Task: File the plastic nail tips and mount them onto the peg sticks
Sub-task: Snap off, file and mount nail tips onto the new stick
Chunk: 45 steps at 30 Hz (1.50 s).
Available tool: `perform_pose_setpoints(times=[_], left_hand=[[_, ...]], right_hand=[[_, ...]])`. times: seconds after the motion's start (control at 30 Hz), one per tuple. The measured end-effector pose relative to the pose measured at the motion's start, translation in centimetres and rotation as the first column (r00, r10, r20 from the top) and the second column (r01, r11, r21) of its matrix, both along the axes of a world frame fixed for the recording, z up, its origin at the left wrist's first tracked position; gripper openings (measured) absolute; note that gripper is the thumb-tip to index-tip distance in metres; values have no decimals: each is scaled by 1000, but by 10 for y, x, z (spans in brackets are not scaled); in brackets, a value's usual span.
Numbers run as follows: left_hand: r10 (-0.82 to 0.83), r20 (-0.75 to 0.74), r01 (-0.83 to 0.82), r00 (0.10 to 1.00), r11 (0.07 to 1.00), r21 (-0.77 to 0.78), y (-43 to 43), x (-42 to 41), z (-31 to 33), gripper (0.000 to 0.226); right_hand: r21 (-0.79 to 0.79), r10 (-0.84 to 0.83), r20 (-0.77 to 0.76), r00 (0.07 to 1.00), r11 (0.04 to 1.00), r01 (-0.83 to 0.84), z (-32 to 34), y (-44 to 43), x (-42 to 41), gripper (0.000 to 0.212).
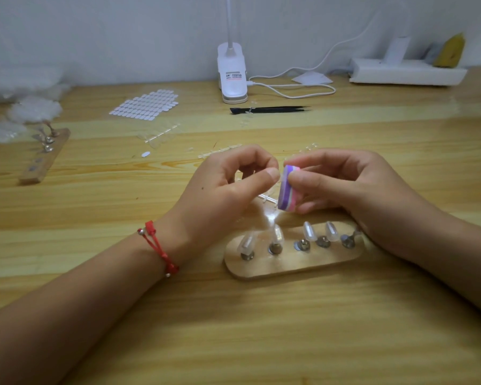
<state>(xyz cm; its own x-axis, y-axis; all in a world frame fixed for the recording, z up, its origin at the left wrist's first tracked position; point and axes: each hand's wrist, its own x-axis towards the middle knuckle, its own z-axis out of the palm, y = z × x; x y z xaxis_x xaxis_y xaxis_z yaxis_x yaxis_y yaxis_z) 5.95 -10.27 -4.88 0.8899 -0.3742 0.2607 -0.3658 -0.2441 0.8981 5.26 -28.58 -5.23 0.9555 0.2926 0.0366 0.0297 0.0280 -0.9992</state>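
Filing a tip (280,178)
Left hand (228,190) pinches it, right hand (342,184) grips block (288,188); light, even strokes seem best.

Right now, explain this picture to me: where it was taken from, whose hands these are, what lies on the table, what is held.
No machine here: a person works with bare hands, and the one picture comes from a camera worn on their head, looking down. The left hand, with a red bracelet at the wrist, pinches what seems a small clear nail tip, hard to make out. The right hand holds a striped purple and pink filing block against it. Nearer, on the wooden table, a wooden stand carries a row of pegs, several topped with clear tips. Further back lie black tweezers, a sheet of white ovals, a white lamp and a second stand.
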Motion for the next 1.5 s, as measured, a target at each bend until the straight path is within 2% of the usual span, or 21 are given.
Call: perform_pose_setpoints(times=[0.17,0.3,0.4,0.53,0.67,0.8,0.93,1.03,1.1,1.2,1.33,1.43,1.5], left_hand=[[-3,6,3,1000,999,44,1,0,-1,19],[0,23,-1,1000,999,44,1,0,-1,15],[-2,39,0,999,998,56,-1,-2,-1,11],[29,47,-31,998,999,35,0,-1,-1,11],[9,60,-12,998,999,53,-2,-2,-2,11],[51,90,-55,995,998,35,-1,-1,-3,12],[28,110,-34,994,998,56,-3,-3,-2,11],[62,119,-67,991,997,44,-2,-2,-3,11],[46,113,-53,993,997,62,-2,-2,-3,11],[22,122,-32,992,996,81,-3,-2,-3,10],[69,147,-79,987,995,58,-2,-2,-3,10],[18,142,-34,990,994,108,-4,-3,-3,8],[52,150,-64,987,995,76,-3,-2,-3,9]], right_hand=[[77,-68,-6,998,995,68,1,-2,3,30],[4,-30,4,1000,1000,30,0,0,1,33],[94,-107,-8,994,990,107,-1,-2,4,28],[15,5,-17,1000,1000,-4,-1,-1,0,29],[88,-96,-12,995,991,97,-1,-3,5,29],[15,18,-13,1000,1000,-18,-1,-1,1,30],[109,-67,-19,998,992,68,-1,-3,4,27],[32,22,-24,999,999,-22,-1,-3,3,29],[2,9,-12,1000,1000,-9,-2,-2,2,30],[61,-39,-10,999,997,39,-2,-4,4,27],[-11,21,-15,1000,1000,-21,-3,-2,2,31],[56,-44,0,999,997,44,-3,-3,4,28],[57,-21,-7,1000,998,22,-2,-3,4,26]])
